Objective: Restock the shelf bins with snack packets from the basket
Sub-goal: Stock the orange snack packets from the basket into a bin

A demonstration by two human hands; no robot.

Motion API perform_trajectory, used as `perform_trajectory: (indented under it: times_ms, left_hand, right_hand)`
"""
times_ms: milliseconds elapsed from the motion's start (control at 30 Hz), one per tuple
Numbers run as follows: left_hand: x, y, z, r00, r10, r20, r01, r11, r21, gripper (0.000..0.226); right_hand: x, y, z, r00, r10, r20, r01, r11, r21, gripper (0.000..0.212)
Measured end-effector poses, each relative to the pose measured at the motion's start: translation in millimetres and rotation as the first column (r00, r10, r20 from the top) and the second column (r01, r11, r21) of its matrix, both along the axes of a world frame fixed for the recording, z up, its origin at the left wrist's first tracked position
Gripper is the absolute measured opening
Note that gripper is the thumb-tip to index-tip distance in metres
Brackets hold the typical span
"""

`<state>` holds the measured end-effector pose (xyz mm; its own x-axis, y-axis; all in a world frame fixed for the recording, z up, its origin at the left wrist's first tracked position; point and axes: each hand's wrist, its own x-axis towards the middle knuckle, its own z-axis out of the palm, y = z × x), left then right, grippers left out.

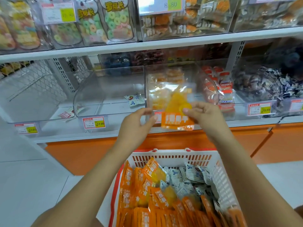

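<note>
Just outside bin [164, 67] wall, orange packet [174, 119].

Both bare forearms extend forward and upward. Right hand [203, 115]: thumb and forefinger pinch an orange-and-clear plastic snack packet [176, 120], which sits left of the fingertips. Left hand [136, 123]: fingers curled, thumb tip beside the packet's left edge; contact undetermined.

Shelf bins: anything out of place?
A red-and-white packet lies loose on the shelf beside the near-empty clear bin, seemingly outside it. One white packet sits alone inside that bin.
</note>
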<state>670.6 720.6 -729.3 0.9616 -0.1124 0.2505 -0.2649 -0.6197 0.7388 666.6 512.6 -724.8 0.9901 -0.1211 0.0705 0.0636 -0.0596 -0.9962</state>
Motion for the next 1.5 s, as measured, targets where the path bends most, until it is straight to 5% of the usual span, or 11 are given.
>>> perform_trajectory:
  times_ms: [233,567,667,833,1033,1267,1367,1500]
  left_hand:
    - [28.2,13.6,-22.4,0.999,-0.001,0.038,-0.011,0.952,0.305,0.055]
    - [37.7,14.5,-24.5,0.999,-0.015,0.048,-0.007,0.897,0.441,0.058]
    - [38.5,14.8,-25.4,0.998,-0.016,0.061,-0.013,0.896,0.443,0.058]
    - [40.2,16.4,-24.8,0.997,-0.031,0.068,-0.003,0.894,0.448,0.056]
    - [40.4,19.6,-29.0,0.996,-0.056,0.073,0.014,0.876,0.483,0.057]
    - [21.6,20.8,-35.3,0.993,-0.041,0.107,0.015,0.973,0.232,0.052]
    - [3.6,13.8,-49.3,0.995,-0.068,0.066,0.050,0.968,0.247,0.044]
    - [-14.8,9.0,-87.9,0.951,-0.186,-0.248,0.284,0.843,0.456,0.036]
  right_hand:
    - [103.5,-45.2,20.8,0.951,-0.292,0.102,0.309,0.902,-0.302,0.010]
    - [201.9,-36.7,-15.6,0.930,-0.316,-0.187,0.152,0.795,-0.588,0.021]
    - [205.8,-26.3,-16.9,0.909,-0.386,-0.159,0.181,0.709,-0.682,0.042]
    - [204.4,-20.3,-28.8,0.890,-0.416,-0.187,0.132,0.627,-0.767,0.044]
    - [199.4,-17.8,-24.4,0.905,-0.408,-0.120,0.171,0.607,-0.776,0.031]
    - [127.4,-9.8,-7.8,0.862,-0.402,0.308,0.507,0.677,-0.534,0.031]
    - [76.7,-0.4,-18.6,0.894,-0.274,0.354,0.438,0.693,-0.572,0.037]
    - [28.7,8.1,-63.4,0.990,-0.061,0.131,0.134,0.729,-0.672,0.045]
